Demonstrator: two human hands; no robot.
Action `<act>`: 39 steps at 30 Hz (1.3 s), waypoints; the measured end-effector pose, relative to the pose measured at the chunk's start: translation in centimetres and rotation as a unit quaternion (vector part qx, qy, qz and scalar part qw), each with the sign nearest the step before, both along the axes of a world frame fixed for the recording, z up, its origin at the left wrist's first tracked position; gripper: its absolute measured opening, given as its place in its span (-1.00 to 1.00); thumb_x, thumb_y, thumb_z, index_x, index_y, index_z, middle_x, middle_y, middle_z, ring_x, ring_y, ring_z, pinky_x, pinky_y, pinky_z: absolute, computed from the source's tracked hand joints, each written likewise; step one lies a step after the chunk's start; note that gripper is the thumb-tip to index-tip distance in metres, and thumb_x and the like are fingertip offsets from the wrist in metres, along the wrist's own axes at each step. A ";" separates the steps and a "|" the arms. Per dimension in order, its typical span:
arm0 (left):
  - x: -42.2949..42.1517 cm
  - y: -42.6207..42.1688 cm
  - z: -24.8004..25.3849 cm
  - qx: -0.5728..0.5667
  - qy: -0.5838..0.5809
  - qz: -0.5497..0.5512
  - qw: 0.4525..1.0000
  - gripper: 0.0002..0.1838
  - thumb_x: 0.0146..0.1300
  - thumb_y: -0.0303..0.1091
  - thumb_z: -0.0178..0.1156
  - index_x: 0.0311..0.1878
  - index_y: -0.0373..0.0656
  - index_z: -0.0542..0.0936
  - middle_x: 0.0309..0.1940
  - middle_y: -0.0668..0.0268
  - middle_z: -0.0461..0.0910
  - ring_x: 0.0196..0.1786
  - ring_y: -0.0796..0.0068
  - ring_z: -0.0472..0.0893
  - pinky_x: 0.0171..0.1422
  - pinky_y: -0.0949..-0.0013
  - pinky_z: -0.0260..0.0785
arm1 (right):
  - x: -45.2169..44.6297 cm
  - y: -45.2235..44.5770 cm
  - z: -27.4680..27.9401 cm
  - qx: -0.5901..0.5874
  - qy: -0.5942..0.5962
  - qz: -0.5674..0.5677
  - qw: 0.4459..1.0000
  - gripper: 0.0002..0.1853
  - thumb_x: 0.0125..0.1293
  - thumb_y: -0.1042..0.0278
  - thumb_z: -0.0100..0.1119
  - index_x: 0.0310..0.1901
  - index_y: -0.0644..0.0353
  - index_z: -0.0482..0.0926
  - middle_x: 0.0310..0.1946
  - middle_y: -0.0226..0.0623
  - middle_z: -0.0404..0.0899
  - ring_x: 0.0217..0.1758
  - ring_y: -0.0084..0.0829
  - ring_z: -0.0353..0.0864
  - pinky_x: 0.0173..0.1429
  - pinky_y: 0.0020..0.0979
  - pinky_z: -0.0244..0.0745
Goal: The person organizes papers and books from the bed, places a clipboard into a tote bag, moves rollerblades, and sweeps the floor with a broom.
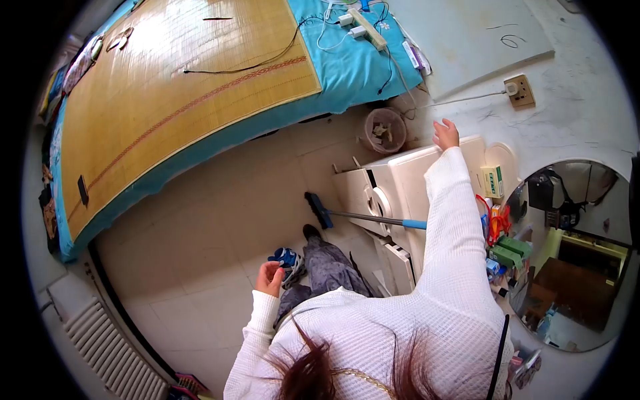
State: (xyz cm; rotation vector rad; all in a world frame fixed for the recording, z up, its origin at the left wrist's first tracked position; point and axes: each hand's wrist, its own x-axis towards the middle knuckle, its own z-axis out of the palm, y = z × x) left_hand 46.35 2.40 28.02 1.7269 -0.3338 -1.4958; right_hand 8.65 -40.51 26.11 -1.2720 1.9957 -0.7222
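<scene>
My right hand (446,135) reaches out over the far end of a white cabinet (415,170), its fingers apart and nothing seen in them. Under my right forearm runs a broom (373,217) with a grey and blue handle. Its blue head is near my foot, and the handle's far end is hidden by my sleeve. My left hand (270,279) hangs low at my side, fingers loosely bent and holding nothing I can see. Beyond it on the floor is a blue and white shoe (287,259).
A bed with a woven mat (180,87) fills the upper left, a power strip (367,30) at its corner. A waste bin (385,131) stands by the wall below a socket (521,91). Boxes (512,250) and a round mirror (577,267) are at right, a radiator (110,347) lower left.
</scene>
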 end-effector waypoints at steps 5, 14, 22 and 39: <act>0.0 1.5 -1.5 -0.073 -0.029 0.010 0.997 -0.80 0.00 -0.44 0.01 -0.25 -0.21 0.32 -0.50 0.35 0.43 -0.44 0.61 0.42 -0.37 0.59 0.25 | 4.6 8.3 7.3 0.128 -0.033 0.259 0.957 -0.61 -0.10 0.26 0.12 -0.18 0.19 0.35 -0.36 -0.25 0.46 -0.35 -0.45 0.44 -0.36 -0.55 0.37; 0.1 6.5 0.4 -0.065 -0.021 0.078 0.995 -0.84 0.05 -0.34 0.02 -0.51 -0.24 0.37 -0.71 0.39 0.38 -0.64 0.67 0.35 -0.57 0.61 0.20 | 9.4 20.4 13.5 0.315 0.527 0.522 0.593 -0.40 -0.36 0.08 0.29 -0.18 0.09 0.36 -0.30 -0.19 0.45 -0.21 -0.25 0.42 -0.16 -0.40 0.32; -0.3 17.6 -0.3 -0.117 -0.039 0.205 0.971 -0.89 0.06 -0.41 -0.02 -0.43 -0.26 0.38 -0.58 0.36 0.42 -0.57 0.64 0.41 -0.47 0.60 0.29 | 8.4 26.6 10.6 0.258 0.629 0.587 0.439 -0.71 -0.23 0.22 0.17 -0.39 0.13 0.49 -0.47 -0.25 0.50 -0.42 -0.30 0.49 -0.34 -0.38 0.39; -5.7 45.1 -6.4 -0.147 -0.310 0.360 0.868 -0.82 0.04 -0.34 -0.01 -0.50 -0.28 0.38 -0.66 0.30 0.46 -0.60 0.62 0.44 -0.50 0.59 0.29 | 26.2 45.2 15.6 0.064 0.554 0.685 0.469 -0.72 -0.21 0.21 0.12 -0.50 0.26 0.49 -0.53 -0.11 0.47 -0.44 -0.23 0.48 -0.36 -0.35 0.39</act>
